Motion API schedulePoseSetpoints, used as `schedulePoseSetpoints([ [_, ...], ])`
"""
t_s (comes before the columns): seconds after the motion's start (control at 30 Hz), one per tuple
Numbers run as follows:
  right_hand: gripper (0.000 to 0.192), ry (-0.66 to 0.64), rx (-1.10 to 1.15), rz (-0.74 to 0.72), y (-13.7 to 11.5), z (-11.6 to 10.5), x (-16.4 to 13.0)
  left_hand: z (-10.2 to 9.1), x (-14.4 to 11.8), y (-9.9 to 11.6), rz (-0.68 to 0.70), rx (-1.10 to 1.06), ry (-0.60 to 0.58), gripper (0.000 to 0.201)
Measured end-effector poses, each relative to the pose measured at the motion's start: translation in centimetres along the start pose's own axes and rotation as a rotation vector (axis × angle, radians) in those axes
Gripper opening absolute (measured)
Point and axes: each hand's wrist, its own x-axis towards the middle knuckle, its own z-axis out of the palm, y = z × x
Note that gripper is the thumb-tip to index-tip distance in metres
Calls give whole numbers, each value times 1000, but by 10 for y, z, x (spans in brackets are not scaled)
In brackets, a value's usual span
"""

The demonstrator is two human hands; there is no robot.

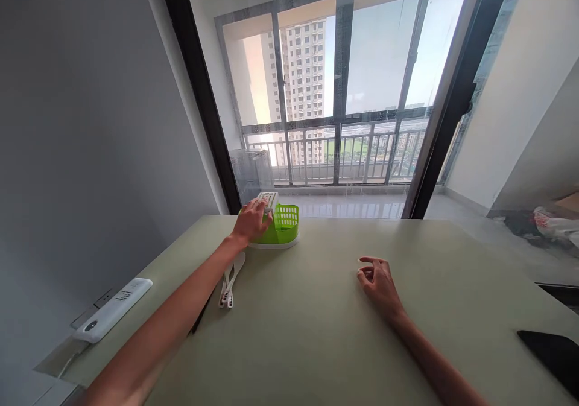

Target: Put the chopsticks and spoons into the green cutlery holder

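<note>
At the far left of the table (316,333), the left hand (251,220) was clasped over the green basket (284,224) on its white tray, seemingly starting to move it, needing firm hold, while the right hand (377,280) rested loosely curled, empty.

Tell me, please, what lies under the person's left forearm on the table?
White plastic utensils lie on the table, partly beneath the left forearm. A dark strip shows beside them. The arm covers their remaining length, so their number is unclear.
</note>
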Motion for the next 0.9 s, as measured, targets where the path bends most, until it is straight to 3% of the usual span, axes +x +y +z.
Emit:
schedulePoseSetpoints([
  [0.1,32,0,1,-1,-1,1,0,-10,-11,-45,-40,16,-28,46],
  [0.2,32,-5,2,-2,-1,1,-1,-20,-21,-76,-80,36,-51,45],
  [0.33,33,-1,0,-1,1,2,0,-30,-27,-93,-141,76,-51,43],
  [0.43,34,0,-5,2,1,1,0,-33,-25,-90,-172,101,-22,42],
  [0.57,34,-6,-13,0,-2,1,-2,-32,-21,-62,-116,55,83,43],
  [0.7,32,-18,-26,-9,-6,0,-4,-26,-20,-5,66,-226,116,35],
  [0.8,25,-65,-45,-22,-12,-1,-5,-16,-28,44,39,-553,-2,28],
  [0.9,23,-162,-62,-48,-19,-2,-7,-1,-47,87,-123,-890,-264,33],
])
